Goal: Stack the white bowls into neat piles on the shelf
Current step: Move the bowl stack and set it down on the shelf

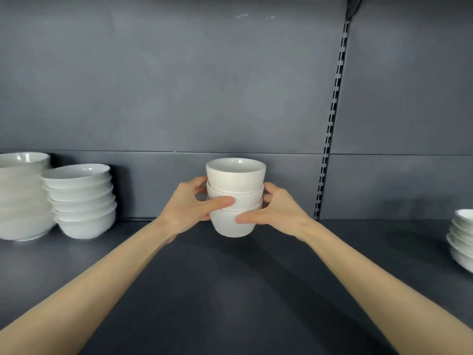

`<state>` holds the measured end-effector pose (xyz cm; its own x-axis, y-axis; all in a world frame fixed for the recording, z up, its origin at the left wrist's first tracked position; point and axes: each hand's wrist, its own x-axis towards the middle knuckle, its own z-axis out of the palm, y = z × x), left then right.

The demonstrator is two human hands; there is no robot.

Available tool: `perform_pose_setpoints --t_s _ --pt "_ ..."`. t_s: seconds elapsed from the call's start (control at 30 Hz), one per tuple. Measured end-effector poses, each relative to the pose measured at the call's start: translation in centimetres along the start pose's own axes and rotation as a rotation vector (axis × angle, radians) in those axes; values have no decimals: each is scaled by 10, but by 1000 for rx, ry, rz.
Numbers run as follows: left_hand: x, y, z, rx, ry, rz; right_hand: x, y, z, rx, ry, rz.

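Held item: three small white bowls, nested upright, near the back edge of the shelf, about midway along it; resting or just lifted, cannot tell.
Grip, left hand: wraps the stack's left side, thumb across the front, fingers curled behind.
Grip, right hand: mirrors it on the right side, thumb on the lowest bowl.
Step (judged): setting down or squaring up this pile.
Technique: press evenly from both sides; lower flat, never tilted; check that the rims sit level; release both hands together so the top bowl does not rock.
Risk (judged): glazed ware probably slippery; the top bowl stands proud and could tip if nudged.
Neighbours: medium pile and large pile toward the back-left corner, close together; low pile at the right edge, partly out of view; all well apart from the held stack.
Shelf: dark grey, matte.
Room: grey back panel; slotted upright to the stack's right.
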<state>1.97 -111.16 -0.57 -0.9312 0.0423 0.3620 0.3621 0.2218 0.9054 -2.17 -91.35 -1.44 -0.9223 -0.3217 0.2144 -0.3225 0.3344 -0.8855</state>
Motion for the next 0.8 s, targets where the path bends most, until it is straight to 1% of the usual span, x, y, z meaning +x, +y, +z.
perform_pose_setpoints --t_s 0.17,0.33,0.53,0.8 --pt "-26 -21 -78 16 -17 -50 2 -21 82 33 -21 31" --pt "-39 -39 -125 5 -6 -82 10 -30 137 51 -17 65" --pt "-42 -55 -153 -33 6 -101 23 -36 169 44 -32 83" --pt "-37 -69 -171 -63 12 -101 41 -35 191 69 -50 90"
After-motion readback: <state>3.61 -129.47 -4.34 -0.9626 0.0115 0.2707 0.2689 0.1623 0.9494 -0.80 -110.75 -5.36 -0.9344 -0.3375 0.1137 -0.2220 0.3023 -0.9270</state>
